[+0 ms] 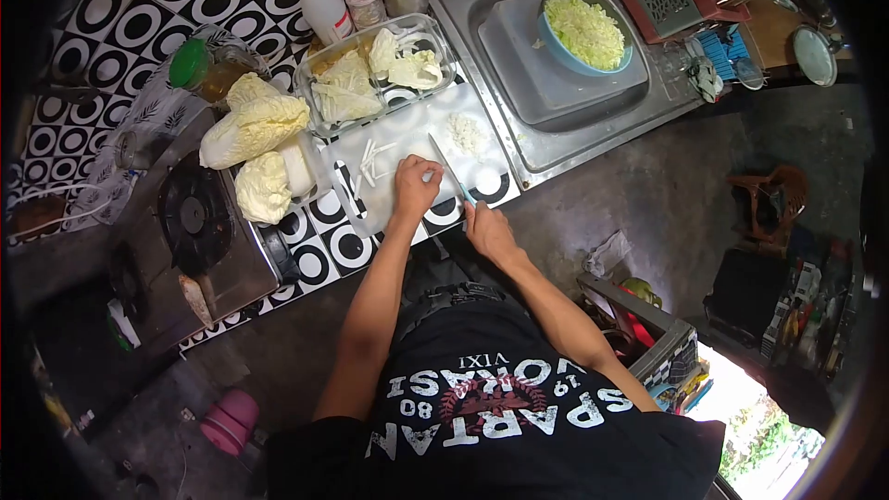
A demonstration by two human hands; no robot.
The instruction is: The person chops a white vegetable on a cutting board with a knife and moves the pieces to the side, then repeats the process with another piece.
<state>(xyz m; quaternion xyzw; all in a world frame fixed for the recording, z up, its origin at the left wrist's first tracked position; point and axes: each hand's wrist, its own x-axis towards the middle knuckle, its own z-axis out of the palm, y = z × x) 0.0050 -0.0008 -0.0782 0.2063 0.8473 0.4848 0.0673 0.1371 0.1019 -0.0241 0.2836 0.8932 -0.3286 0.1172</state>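
My right hand (491,231) grips the light blue handle of a knife (448,165), whose blade lies over the white cutting board (414,125). Just left of the blade, my left hand (419,185) is closed with its fingers curled down at the board; what they hold is too small to make out. Several thin white strips (370,162) lie on the board to the left of that hand. Beyond the knife tip sits a small pile of chopped white pieces (465,135).
Behind the board is a clear container (447,74) with cabbage leaves. Napa cabbages (255,130) lie to the left, beside a gas stove (222,264). In the sink (472,14) at right, a blue bowl (558,48) of shredded cabbage stands on a grey upturned tub (528,97).
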